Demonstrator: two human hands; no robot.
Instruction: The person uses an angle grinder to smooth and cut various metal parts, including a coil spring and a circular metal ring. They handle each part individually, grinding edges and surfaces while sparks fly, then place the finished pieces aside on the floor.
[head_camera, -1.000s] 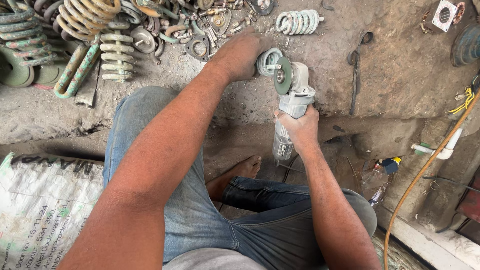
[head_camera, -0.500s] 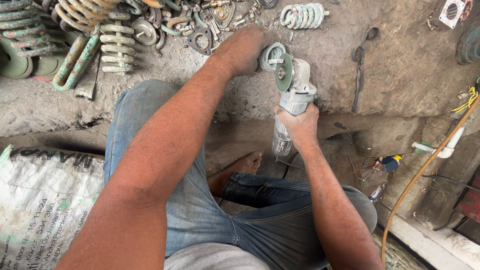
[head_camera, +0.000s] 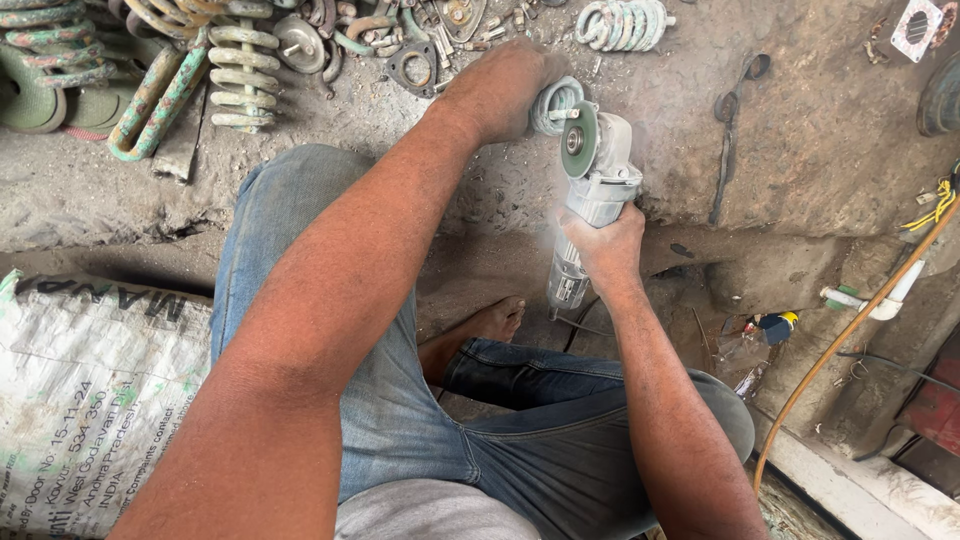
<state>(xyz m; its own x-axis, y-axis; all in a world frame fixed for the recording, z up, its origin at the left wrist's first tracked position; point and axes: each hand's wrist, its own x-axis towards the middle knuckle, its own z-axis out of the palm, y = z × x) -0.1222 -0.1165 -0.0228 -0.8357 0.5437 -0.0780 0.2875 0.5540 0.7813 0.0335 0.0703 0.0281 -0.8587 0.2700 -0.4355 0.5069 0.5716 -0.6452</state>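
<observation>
My left hand (head_camera: 505, 85) presses down on a small pale green coil spring (head_camera: 552, 102) lying on the dusty stone ledge (head_camera: 800, 150). Gripped around the body of a grey angle grinder (head_camera: 598, 185), my right hand (head_camera: 603, 248) holds its green disc (head_camera: 578, 140) against the spring. A faint haze of dust hangs around the disc. I sit with jeans-clad knees up and a bare foot (head_camera: 490, 325) below the ledge.
Several green coil springs (head_camera: 240, 75), U-bolts and metal rings lie at the ledge's far left. Another coil spring (head_camera: 622, 22) rests far centre. A flat wrench (head_camera: 730, 130) lies right of the grinder. A printed woven sack (head_camera: 90, 390) is at left; an orange hose (head_camera: 850, 330) runs at right.
The view has shifted slightly downward and nearer. Both hands stay on the spring and the grinder, with the disc still against the spring.
</observation>
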